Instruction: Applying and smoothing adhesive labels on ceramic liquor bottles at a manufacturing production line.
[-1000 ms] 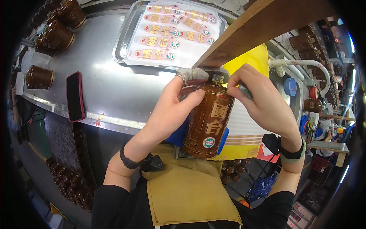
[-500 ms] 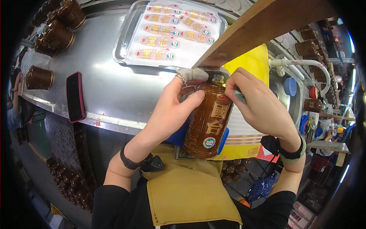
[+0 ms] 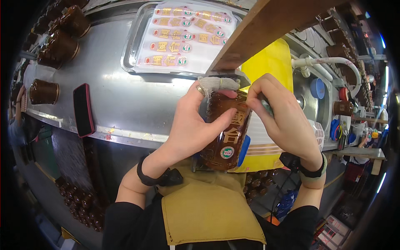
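A glossy brown glazed bottle (image 3: 213, 152) with raised gold characters and a round green-and-white emblem leans against a blue rest (image 3: 245, 150). My left hand (image 3: 187, 121) is closed on its upper part. Grey fabric covers wrap some of its fingers, which lie across the neck and hide it, while the bare thumb presses on the bottle's front beside the gold characters. My right hand (image 3: 279, 116) is pinched at the bottle's right shoulder. What its fingertips hold, if anything, is hidden.
A metal tray (image 3: 128, 54) with gold-lettered stickers on a white sheet (image 3: 200, 58) lies beyond the bottle. A wooden plank (image 3: 258, 29) slants overhead. Left are a phone (image 3: 83, 110) and brown jars (image 3: 43, 91); right are a yellow sheet (image 3: 271, 66), white pipe (image 3: 329, 61) and blue cup (image 3: 317, 88).
My left hand's covered fingers have slid right over the bottle's neck, and its thumb has moved right and lower onto the front. My right hand stays pinched at the shoulder.
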`<control>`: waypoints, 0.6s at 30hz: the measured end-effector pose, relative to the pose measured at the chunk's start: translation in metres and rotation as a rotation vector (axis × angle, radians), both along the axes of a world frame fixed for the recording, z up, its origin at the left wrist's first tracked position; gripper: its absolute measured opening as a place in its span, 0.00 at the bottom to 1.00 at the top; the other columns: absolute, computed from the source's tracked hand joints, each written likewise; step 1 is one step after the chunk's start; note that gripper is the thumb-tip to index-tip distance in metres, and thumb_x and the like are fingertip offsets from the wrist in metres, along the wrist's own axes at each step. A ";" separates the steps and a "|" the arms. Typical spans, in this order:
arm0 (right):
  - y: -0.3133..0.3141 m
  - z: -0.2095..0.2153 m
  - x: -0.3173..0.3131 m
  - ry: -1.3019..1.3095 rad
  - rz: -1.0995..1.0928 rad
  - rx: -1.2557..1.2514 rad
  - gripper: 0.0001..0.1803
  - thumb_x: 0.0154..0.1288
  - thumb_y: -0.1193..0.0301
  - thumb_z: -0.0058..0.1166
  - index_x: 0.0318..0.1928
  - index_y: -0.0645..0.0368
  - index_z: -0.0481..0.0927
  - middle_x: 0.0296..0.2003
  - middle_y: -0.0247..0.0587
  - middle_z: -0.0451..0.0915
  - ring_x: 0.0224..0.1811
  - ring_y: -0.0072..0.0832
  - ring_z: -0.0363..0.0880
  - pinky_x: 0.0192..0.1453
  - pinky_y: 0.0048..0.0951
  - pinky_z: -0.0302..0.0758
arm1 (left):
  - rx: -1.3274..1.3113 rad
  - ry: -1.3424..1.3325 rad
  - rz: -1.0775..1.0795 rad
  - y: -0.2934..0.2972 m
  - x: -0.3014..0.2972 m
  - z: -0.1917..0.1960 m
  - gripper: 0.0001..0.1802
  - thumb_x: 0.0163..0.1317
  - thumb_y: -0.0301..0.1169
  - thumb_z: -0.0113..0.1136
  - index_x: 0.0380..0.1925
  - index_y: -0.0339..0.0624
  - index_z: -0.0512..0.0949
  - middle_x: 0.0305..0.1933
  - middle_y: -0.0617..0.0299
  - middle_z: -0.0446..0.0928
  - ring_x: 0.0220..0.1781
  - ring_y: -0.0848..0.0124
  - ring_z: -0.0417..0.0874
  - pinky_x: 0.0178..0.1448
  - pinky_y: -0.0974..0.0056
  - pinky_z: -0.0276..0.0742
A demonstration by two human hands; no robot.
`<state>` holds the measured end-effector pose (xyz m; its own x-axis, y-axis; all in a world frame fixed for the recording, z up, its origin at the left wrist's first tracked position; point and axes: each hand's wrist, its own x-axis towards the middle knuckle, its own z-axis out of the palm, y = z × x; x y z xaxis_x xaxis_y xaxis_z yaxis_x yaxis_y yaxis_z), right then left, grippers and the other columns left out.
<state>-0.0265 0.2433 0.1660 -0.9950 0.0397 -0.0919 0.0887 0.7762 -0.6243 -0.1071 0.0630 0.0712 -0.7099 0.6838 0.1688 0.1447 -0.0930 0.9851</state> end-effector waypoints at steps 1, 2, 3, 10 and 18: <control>0.000 -0.003 0.002 0.030 -0.026 -0.049 0.03 0.70 0.78 0.52 0.42 0.65 0.74 0.37 0.47 0.76 0.41 0.42 0.76 0.50 0.34 0.72 | 0.038 -0.009 0.050 0.002 0.001 -0.002 0.16 0.56 0.21 0.69 0.46 0.38 0.81 0.49 0.58 0.82 0.54 0.67 0.81 0.62 0.62 0.73; 0.000 -0.006 0.005 0.034 -0.034 -0.053 0.03 0.70 0.78 0.52 0.42 0.65 0.74 0.37 0.47 0.76 0.41 0.42 0.76 0.50 0.34 0.72 | 0.075 -0.017 0.099 0.003 0.002 -0.003 0.13 0.56 0.22 0.68 0.43 0.39 0.82 0.46 0.58 0.82 0.50 0.65 0.83 0.57 0.62 0.76; 0.000 -0.011 0.008 0.092 -0.087 -0.079 0.05 0.70 0.77 0.55 0.43 0.65 0.75 0.39 0.48 0.77 0.42 0.44 0.77 0.50 0.36 0.73 | 0.072 -0.014 0.088 0.004 0.002 -0.003 0.13 0.56 0.22 0.68 0.43 0.39 0.82 0.46 0.58 0.82 0.50 0.65 0.83 0.57 0.62 0.76; -0.011 -0.050 0.030 0.163 -0.361 -0.372 0.11 0.68 0.71 0.62 0.46 0.64 0.78 0.38 0.42 0.78 0.40 0.31 0.75 0.48 0.31 0.73 | 0.028 -0.120 0.066 0.007 0.004 0.002 0.09 0.61 0.21 0.67 0.42 0.37 0.81 0.42 0.62 0.83 0.43 0.75 0.82 0.51 0.67 0.77; -0.025 -0.073 0.029 0.213 -0.600 -0.655 0.11 0.68 0.70 0.63 0.45 0.63 0.79 0.37 0.36 0.74 0.42 0.24 0.70 0.50 0.25 0.68 | 0.072 -0.085 0.108 0.014 0.007 -0.005 0.14 0.65 0.21 0.62 0.52 0.36 0.78 0.44 0.63 0.80 0.47 0.75 0.79 0.56 0.67 0.75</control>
<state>0.0024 0.2186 0.0934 -0.8228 0.5605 -0.0946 0.1949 0.1218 -0.9732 -0.1003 0.0770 0.0660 -0.7926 0.5907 0.1509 0.0741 -0.1523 0.9855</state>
